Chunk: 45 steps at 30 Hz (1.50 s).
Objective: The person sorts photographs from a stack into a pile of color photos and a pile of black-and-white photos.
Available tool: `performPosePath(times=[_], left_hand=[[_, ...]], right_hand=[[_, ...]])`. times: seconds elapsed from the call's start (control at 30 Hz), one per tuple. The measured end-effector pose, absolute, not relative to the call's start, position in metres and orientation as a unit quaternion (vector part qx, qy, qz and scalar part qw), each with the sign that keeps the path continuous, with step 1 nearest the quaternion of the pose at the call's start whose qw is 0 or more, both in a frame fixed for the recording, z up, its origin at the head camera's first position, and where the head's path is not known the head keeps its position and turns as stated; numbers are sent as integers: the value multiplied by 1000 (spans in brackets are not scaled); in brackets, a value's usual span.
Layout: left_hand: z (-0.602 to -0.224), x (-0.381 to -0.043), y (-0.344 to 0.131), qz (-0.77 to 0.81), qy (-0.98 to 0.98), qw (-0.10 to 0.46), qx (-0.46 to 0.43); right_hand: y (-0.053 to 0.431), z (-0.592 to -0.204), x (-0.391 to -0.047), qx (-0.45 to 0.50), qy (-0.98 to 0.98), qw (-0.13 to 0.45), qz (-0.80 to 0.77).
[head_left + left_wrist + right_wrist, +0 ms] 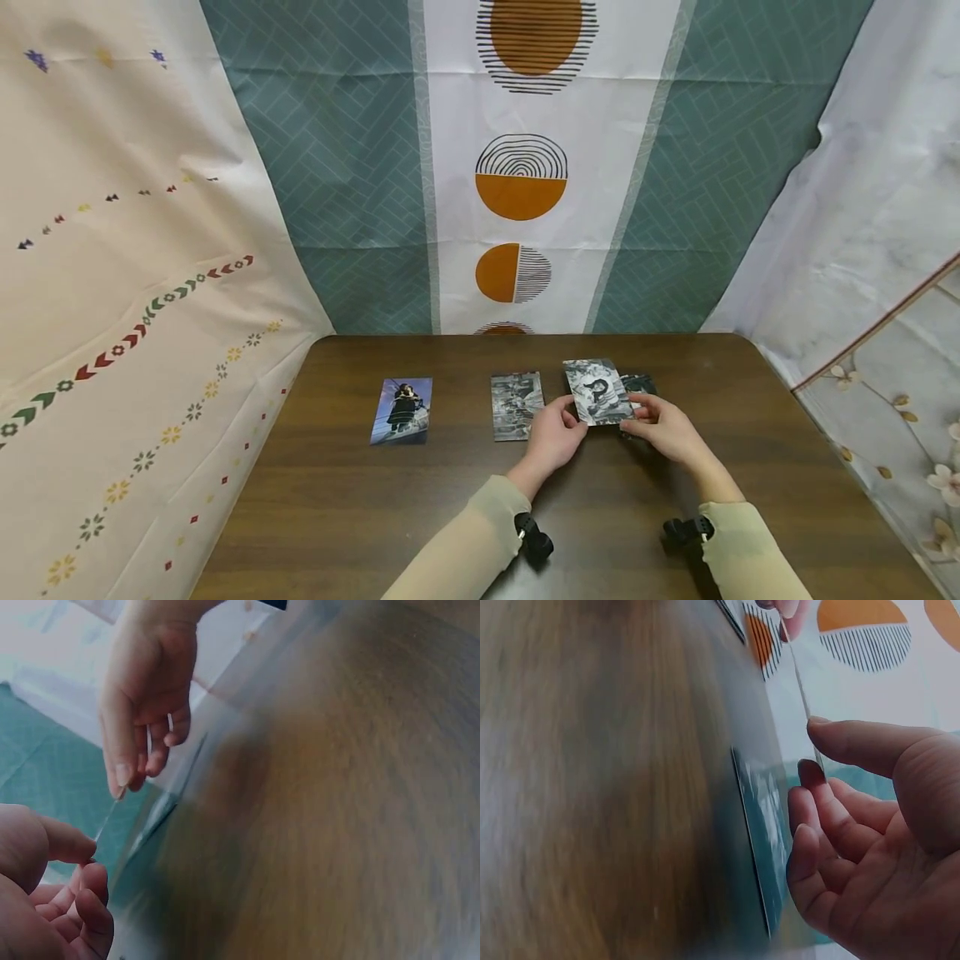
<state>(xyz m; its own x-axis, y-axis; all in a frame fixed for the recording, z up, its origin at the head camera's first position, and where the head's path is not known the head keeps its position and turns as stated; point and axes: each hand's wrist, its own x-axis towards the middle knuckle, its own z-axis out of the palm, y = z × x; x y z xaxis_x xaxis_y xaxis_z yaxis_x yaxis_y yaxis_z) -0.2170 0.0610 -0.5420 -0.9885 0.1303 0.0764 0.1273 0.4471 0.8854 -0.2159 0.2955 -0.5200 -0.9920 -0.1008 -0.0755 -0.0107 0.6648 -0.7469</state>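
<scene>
Both hands hold one black-and-white photo card (597,390) above the table, tilted a little. The left hand (555,435) pinches its lower left corner between thumb and fingers, and the right hand (663,428) pinches its lower right edge. From the right wrist view the held card (798,671) appears edge-on as a thin line between thumb and fingertips. Partly hidden behind it and the right hand lies a dark photo card (637,384) on the table. Just left of the left hand is a grey photo card (516,404), its lower right corner overlapped by that hand.
A colour photo card (402,411) with a dark-clothed figure lies farther left on the brown wooden table (360,517). Patterned cloth (360,167) hangs behind the table's back edge, with more cloth at both sides. Each wrist wears a black camera (534,540).
</scene>
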Motion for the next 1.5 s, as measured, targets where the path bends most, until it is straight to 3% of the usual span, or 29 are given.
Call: performPosePath(times=[0.3,0.67,0.9,1.23,1.5], left_hand=[[-548,-212,91,457,888,-3,52],[-552,-207,111,328,938,-17,112],[-557,-208,119,380,921,-23,83],[-551,-208,133,457,889,26,33],[-553,-209,144,431,902,0,20]], right_hand=[[318,-521,-210,-18,918,52,-392],[331,-521,-202,-6,930,42,-364],[335,-521,-200,-6,930,40,-365],[347,-527,-202,1,930,40,-365],[351,-533,-203,3,936,37,-351]])
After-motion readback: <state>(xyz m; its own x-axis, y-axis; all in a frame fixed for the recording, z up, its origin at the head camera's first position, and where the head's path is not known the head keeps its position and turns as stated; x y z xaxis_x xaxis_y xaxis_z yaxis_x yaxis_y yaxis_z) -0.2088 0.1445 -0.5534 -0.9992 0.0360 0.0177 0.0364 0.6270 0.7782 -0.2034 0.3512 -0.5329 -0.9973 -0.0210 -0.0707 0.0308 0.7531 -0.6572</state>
